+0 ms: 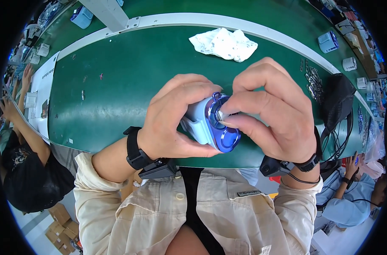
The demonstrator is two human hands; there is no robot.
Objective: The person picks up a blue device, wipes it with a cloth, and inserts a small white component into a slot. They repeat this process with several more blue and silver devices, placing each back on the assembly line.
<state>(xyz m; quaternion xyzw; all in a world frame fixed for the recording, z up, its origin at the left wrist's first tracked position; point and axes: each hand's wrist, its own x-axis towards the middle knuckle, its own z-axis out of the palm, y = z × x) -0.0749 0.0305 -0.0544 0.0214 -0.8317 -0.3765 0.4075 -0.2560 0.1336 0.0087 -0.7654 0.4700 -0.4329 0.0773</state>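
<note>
A light-blue plastic housing [197,118] with a shiny dark-blue front [227,138] is held up over the green table. My left hand [166,117] wraps round its body from the left, fingers above and thumb below. The front is rounded, with a small loop at its top. My right hand [274,110] reaches in from the right, thumb and forefinger pinched at the round opening in the front. Something small and whitish shows at those fingertips, too covered to name. The underside of the housing is hidden.
On the green tabletop [112,114] a crumpled white cloth [223,44] lies at the back. Several small metal parts [314,85] are heaped at right, beside a black bag [338,95] with cables. A white metal frame bar [176,19] runs behind. Other people work at both sides.
</note>
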